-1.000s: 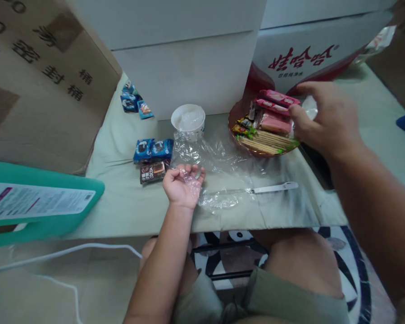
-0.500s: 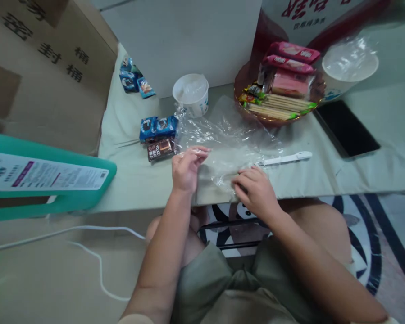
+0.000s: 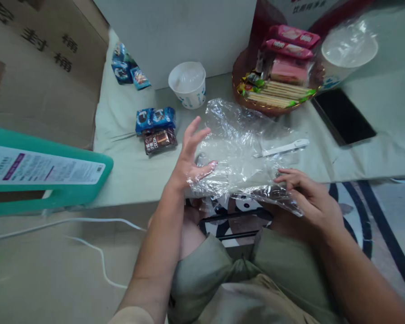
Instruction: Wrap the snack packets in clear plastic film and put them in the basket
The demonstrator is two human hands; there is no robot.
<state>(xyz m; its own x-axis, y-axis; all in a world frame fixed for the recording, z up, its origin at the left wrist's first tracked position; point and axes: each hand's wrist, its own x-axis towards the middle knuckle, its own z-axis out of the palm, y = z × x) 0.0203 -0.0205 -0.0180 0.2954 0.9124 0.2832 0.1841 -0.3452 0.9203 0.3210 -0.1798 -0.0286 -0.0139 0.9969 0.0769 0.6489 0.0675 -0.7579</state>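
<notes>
A clear, crinkled plastic bag (image 3: 236, 148) lies spread on the cloth-covered table, its near part hanging over the front edge. My left hand (image 3: 190, 157) is at the bag's left side with fingers and thumb spread wide, the thumb against the film. At the bag's right edge is my right hand (image 3: 310, 195), its fingers stretched out and the thumb apart from them; whether it touches the film is hard to tell. A slim white tool (image 3: 288, 147) lies by the bag's right part. Left of my left hand are blue snack packets (image 3: 156, 118) and a brown cocoa packet (image 3: 160, 140).
Behind the bag stand a paper cup (image 3: 188, 85) and a snack basket (image 3: 273, 110). Another cup (image 3: 340, 63) and a black phone (image 3: 344, 117) are at right. A green jug (image 3: 101, 173) and a cardboard box (image 3: 77, 99) stand at left.
My hands have moved apart, the right one farther right, and the left hand's fingers have spread. The plastic bag is now laid out wider and nearer the front edge.
</notes>
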